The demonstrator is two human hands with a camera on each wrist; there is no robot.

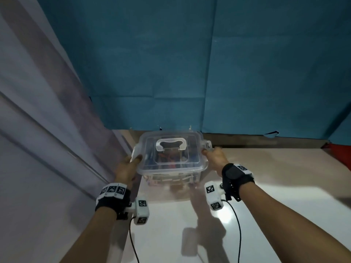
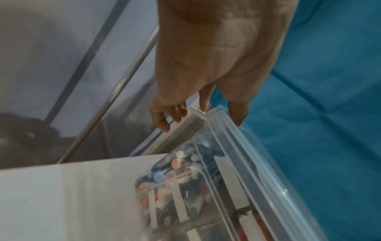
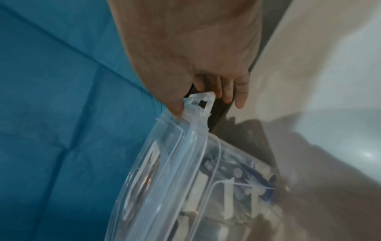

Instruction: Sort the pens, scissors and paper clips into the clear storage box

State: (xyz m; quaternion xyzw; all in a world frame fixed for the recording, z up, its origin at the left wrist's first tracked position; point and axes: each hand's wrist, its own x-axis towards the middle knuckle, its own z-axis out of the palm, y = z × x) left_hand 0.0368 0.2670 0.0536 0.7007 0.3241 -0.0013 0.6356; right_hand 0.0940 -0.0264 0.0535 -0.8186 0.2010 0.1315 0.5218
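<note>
The clear storage box [image 1: 171, 168] stands near the table's far left corner with its lid on and a white carry handle [image 1: 170, 144] lying flat on top. Pens [image 2: 164, 176] with coloured caps and other items show through its walls. My left hand [image 1: 133, 162] grips the box's left side, the thumb on the lid rim and the fingers [image 2: 164, 125] curled by the side latch. My right hand [image 1: 214, 156] grips the right side, its thumb on the lid edge and its fingers [image 3: 226, 96] curled at the right latch [image 3: 203, 104]. I cannot tell whether the box touches the table.
The white table [image 1: 266, 186] stretches to the right and towards me; its left edge runs just beside the box. A blue cloth [image 1: 190, 63] hangs behind. A grey curtain [image 1: 38, 111] and a metal rod [image 2: 115, 101] are at the left. Something red [image 1: 341, 156] sits far right.
</note>
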